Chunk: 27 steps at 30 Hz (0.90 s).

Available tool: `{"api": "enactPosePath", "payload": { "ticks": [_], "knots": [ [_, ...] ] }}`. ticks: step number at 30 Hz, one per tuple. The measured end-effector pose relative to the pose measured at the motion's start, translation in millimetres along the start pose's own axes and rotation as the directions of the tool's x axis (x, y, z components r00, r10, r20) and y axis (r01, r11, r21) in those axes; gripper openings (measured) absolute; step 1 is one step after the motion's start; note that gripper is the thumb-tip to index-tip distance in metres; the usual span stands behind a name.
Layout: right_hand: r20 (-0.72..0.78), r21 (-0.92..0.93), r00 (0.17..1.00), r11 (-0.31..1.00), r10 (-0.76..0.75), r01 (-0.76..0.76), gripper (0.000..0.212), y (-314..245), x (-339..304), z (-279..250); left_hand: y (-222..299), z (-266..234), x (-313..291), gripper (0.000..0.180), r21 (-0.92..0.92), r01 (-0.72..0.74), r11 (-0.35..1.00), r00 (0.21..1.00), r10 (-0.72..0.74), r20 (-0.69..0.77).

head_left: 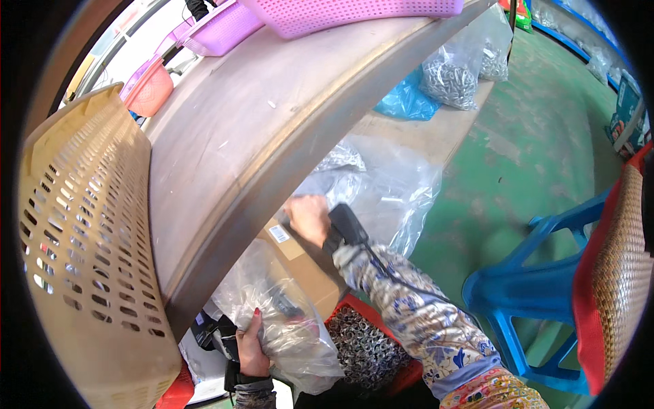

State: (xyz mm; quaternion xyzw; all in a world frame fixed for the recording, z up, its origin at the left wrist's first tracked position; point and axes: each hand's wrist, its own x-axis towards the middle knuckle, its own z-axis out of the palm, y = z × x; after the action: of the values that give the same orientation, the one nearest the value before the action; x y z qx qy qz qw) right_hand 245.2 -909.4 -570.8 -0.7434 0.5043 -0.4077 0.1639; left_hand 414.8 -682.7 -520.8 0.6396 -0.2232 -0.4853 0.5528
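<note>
My left hand [252, 351] is closed on a clear plastic bag [296, 341] below the table edge, with the thumb on top. The bag looks crumpled, and what lies inside it is hard to make out. My right hand [310, 218] reaches under the table above a brown cardboard box [310, 269]. Its fingers look curled, slightly blurred and partly turned away; what they hold, if anything, is hidden. Just beyond it lies a large clear plastic sheet or bag [398, 187]. Between my arms stands a red bin [371, 313] full of small shiny metal parts [364, 347].
The wooden tabletop [225, 129] carries pink baskets [354, 13] at the back. A tan perforated basket [102, 238] stands at left. On the lower shelf are bags of metal parts [453, 78] and a blue bag [409, 99]. A blue stool [524, 286] stands at right.
</note>
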Motion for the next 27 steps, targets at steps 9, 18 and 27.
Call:
{"api": "enactPosePath", "payload": {
  "ticks": [9, 18, 27],
  "knots": [
    [0.114, 0.416, 0.988, 0.898, 0.106, -0.144, 0.024, -14.3, 0.9, -37.9, 7.2, -1.6, -5.8, 0.036, -0.044, 0.008, 0.999, 1.0, -0.008, -0.007],
    [-0.091, -0.12, 0.987, 0.982, 0.134, -0.144, 0.062, 95.7, 75.8, 11.1, 0.7, -0.7, 0.1, 0.04, -0.025, 0.048, 0.999, 0.998, -0.049, -0.03],
    [0.002, 0.991, 0.738, -0.098, 0.675, 0.087, 0.018, 86.7, 92.1, -29.3, 1.6, 9.3, -2.0, 0.042, -0.014, -0.003, 1.0, 1.0, 0.003, -0.008]
  ]
}}
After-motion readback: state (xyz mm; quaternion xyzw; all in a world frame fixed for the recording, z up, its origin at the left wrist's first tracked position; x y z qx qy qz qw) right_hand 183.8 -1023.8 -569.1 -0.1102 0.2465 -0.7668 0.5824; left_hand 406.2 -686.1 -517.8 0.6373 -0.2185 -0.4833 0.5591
